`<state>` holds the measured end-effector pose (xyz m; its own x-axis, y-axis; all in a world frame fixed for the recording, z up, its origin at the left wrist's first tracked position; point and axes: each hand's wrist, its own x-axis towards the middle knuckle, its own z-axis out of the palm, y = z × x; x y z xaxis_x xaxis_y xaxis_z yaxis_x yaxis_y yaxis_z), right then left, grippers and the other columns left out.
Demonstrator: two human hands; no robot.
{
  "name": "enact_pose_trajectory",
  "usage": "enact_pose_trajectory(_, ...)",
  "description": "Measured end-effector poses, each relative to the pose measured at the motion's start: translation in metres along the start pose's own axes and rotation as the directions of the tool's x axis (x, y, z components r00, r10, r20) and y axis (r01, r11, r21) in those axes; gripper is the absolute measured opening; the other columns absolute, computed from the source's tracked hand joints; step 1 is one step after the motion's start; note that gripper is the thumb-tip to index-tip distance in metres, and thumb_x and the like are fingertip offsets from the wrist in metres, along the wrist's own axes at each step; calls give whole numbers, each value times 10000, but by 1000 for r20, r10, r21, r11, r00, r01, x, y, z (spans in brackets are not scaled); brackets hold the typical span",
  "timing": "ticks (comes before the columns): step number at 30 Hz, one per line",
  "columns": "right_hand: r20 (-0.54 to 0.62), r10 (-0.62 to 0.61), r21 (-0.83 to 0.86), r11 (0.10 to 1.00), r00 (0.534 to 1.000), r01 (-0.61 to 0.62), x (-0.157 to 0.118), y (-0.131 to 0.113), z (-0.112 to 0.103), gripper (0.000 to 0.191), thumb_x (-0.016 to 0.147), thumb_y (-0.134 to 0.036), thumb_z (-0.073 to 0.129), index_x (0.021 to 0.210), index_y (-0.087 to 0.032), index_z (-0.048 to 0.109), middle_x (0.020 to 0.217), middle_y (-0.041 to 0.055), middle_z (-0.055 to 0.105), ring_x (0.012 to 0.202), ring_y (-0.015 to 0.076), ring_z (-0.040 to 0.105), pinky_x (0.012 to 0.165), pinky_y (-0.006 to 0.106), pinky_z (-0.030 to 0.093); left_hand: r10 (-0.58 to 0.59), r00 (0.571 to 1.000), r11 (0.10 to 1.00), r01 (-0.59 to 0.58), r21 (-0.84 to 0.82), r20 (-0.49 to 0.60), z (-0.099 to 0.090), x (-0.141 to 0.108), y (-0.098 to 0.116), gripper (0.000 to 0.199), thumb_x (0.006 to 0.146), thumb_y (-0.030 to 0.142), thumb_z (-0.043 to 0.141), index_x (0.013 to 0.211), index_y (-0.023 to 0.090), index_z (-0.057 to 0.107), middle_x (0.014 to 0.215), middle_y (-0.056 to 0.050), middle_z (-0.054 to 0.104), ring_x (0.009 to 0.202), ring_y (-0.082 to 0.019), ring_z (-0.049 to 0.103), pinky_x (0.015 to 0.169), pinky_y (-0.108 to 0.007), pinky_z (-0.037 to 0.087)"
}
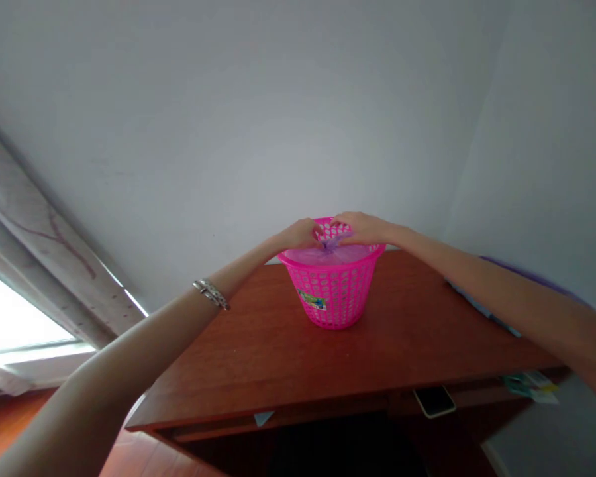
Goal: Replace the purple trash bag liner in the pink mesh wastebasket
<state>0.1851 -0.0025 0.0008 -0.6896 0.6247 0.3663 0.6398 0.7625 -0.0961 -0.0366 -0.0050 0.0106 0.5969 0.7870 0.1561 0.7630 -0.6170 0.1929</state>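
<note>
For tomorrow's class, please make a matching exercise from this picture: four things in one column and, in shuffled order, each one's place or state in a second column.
Things:
1 pink perforated plastic wastebasket
2 purple plastic liner
3 metal bracelet
4 smartphone

Places and states:
A around the left forearm
B at the desk's front edge
C standing on the wooden desk
D gathered under the left hand and right hand

Pairs: 1C, 2D, 3A, 4B

A bright pink perforated plastic basket (332, 298) stands upright on the far part of the reddish-brown wooden tabletop (278, 344), a green-and-blue label (312, 300) stuck on its near side. A translucent purple plastic bag (302, 256) is spread across the inside of the mouth, just below the rim, and is gathered into a small twist (330, 243) near the center.
</note>
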Motion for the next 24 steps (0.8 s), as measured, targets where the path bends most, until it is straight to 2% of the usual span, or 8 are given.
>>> enact_pose_trajectory(4,81,-30,-98,994,996,38,8,-13,12,231,839,-202,551,1040,-175,661,1021,85,680,917,196,614,765,270,435,-29,993,995,17,-101,-115,14,11,-1,292,673,161,616,948,142,710,835,-69,716,757,-193,635,669,-268,442)
enact_pose_trajectory(7,113,-43,-78,996,993,52,10,-11,18,183,820,-135,540,904,-169,699,911,62,700,826,157,613,734,236,412,-92,985,973,57,-224,-148,19,9,-3,332,653,111,620,982,122,662,776,-49,682,696,-166,613,595,-243,432)
enact_pose_trajectory(11,-6,-100,-21,995,995,100,11,-6,15,181,830,-173,535,866,-151,711,885,63,696,787,143,602,715,227,395,-116,984,951,71,-300,-134,19,1,2,321,653,133,645,973,143,636,767,-26,670,675,-150,599,586,-236,430)
enact_pose_trajectory(14,-102,-110,10,994,989,112,7,-3,8,178,823,-199,550,873,-139,710,908,67,689,836,150,601,751,230,397,-112,989,965,84,-249,-100,15,-3,4,232,684,147,614,913,152,654,704,-15,660,625,-140,578,570,-237,407)
enact_pose_trajectory(17,-123,-64,35,997,990,69,-2,4,0,169,793,-168,552,852,-129,706,882,64,689,819,146,599,759,232,405,-119,980,985,95,-145,-163,8,-8,-4,252,686,152,608,933,146,657,732,-30,665,653,-147,589,573,-233,399)
enact_pose_trajectory(20,-128,-2,58,998,992,10,-18,20,-7,158,748,-132,548,813,-127,693,844,56,690,788,141,604,741,229,417,-139,966,990,133,-43,-219,1,-14,-25,313,678,154,590,984,141,653,786,-44,678,713,-160,614,600,-230,416)
enact_pose_trajectory(24,-142,85,120,990,986,-68,-47,52,-16,167,736,-131,512,764,-150,676,811,34,685,775,135,612,738,232,440,-172,958,981,188,48,-229,-8,-28,-56,402,657,145,544,1036,151,679,791,-45,696,731,-174,631,623,-241,432)
